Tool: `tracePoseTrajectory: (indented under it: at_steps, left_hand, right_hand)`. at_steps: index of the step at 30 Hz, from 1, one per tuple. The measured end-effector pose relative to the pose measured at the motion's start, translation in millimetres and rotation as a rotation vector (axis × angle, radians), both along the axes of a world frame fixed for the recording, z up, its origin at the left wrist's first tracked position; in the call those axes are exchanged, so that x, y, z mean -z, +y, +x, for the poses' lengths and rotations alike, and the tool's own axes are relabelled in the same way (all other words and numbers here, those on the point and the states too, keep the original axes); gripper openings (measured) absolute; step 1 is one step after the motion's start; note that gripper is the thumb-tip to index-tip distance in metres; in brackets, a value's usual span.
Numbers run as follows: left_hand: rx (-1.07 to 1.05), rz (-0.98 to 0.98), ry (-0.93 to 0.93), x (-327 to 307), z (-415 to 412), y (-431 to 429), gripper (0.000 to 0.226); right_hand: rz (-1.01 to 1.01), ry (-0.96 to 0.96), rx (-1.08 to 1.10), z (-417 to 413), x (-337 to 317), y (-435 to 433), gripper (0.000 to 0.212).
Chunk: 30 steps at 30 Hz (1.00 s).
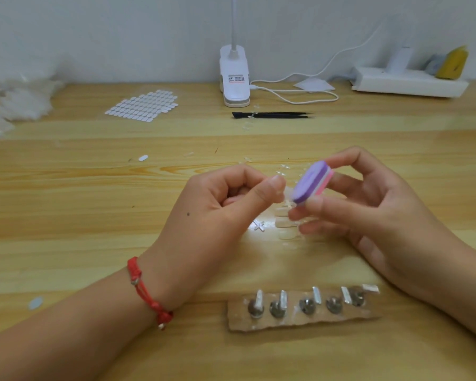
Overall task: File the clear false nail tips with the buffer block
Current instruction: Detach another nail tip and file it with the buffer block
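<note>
Left hand (226, 204): fingers curled in, thumb and forefinger pinched on a small clear tip (285, 199). The tip is barely visible, edges blurred. Red cord bracelet (146, 291) on that wrist.

Right hand (368, 207): clamped on the buffer block (312, 182), forefinger on its far end, thumb on its near end. The block is purple, white and pink in layers, tilted, with the purple face turned toward the left hand and right up against the pinched tip. Both hands are raised above the table, close together at centre, and meet only at block and tip.

More clear nail tips (285, 224) lie in a short row on the wood directly under the hands, partly hidden. Loose clear offcuts are scattered just beyond, toward 12 o'clock.

Surface is a pale wooden table (94, 188) with visible grain.
- 6 o'clock, near edge: cardboard strip (300, 324) with five metal studs, each carrying a small upright holder.
- 12 o'clock: white clip lamp base (234, 78), with black tweezers (275, 115) lying flat just in front of it.
- 11 o'clock: sheet of small white oval tabs (143, 105).
- 9–10 o'clock: heap of clear plastic packets (17, 103), blurred.
- 2 o'clock: white power strip (407, 82) with plugs in it, and a white cable (300, 92) looping back to the lamp.

White wall (121, 31) behind the table's far edge.
</note>
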<state>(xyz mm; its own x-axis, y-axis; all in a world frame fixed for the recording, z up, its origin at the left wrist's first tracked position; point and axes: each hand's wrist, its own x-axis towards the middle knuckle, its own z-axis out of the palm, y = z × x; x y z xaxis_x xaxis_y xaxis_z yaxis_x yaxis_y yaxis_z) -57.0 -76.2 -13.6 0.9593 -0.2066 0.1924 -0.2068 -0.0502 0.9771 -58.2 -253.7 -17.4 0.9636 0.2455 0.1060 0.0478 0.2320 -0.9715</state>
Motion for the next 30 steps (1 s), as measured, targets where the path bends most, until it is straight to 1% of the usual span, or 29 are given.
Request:
tracePoseTrajectory:
  at_steps: [2, 4, 6, 9, 10, 13, 14, 17, 21, 24, 28, 30]
  left_hand:
    - [-0.015, 0.011, -0.006, 0.0, -0.4, -0.3, 0.024]
    - [-0.015, 0.022, -0.01, 0.4, -1.3, -1.7, 0.023]
    - [-0.018, 0.015, -0.01, 0.2, -2.1, -2.8, 0.022]
    - [-0.044, 0.006, -0.014, 0.2, -0.9, -2.3, 0.022]
    - [-0.042, 0.004, -0.012, 0.4, -0.7, -1.9, 0.022]
    - [-0.019, 0.007, -0.014, 0.2, -1.1, -2.4, 0.022]
    - [-0.026, 0.004, -0.016, 0.0, -1.1, -2.5, 0.022]
    - [-0.048, 0.006, -0.013, -0.2, -0.1, -2.2, 0.022]
    - [-0.027, 0.017, -0.004, -0.6, -1.5, -3.4, 0.022]
    - [-0.042, 0.015, -0.007, -0.7, -1.3, -2.6, 0.023]
    - [-0.037, 0.019, 0.0, -0.9, -2.1, -3.0, 0.024]
    - [-0.051, 0.029, -0.004, -0.6, -1.8, -2.1, 0.025]
  right_hand:
    - [-0.057, -0.052, -0.063, -2.6, -0.1, 2.8, 0.043]
    - [-0.033, -0.069, -0.011, -1.6, 0.4, 3.1, 0.037]
    - [0.027, -0.032, 0.058, 0.4, 0.8, -0.1, 0.039]
    - [-0.064, -0.069, -0.067, -1.1, -0.2, 1.7, 0.038]
    - [-0.081, -0.078, -0.079, -1.1, -0.1, 2.0, 0.04]
    - [0.001, -0.028, 0.022, 1.5, 1.0, -1.2, 0.046]
    - [0.012, -0.02, 0.023, 1.4, 1.1, -1.2, 0.044]
    - [-0.057, -0.061, -0.085, -2.1, -0.2, 2.2, 0.036]
    - [0.0, -0.017, 0.004, -0.3, 0.2, -0.6, 0.042]
    - [-0.074, -0.061, -0.078, -3.2, 0.1, 2.7, 0.04]
    - [0.001, -0.01, 0.024, -1.4, 1.1, -0.1, 0.046]
    - [-0.077, -0.044, -0.042, -2.8, 0.4, 2.2, 0.045]
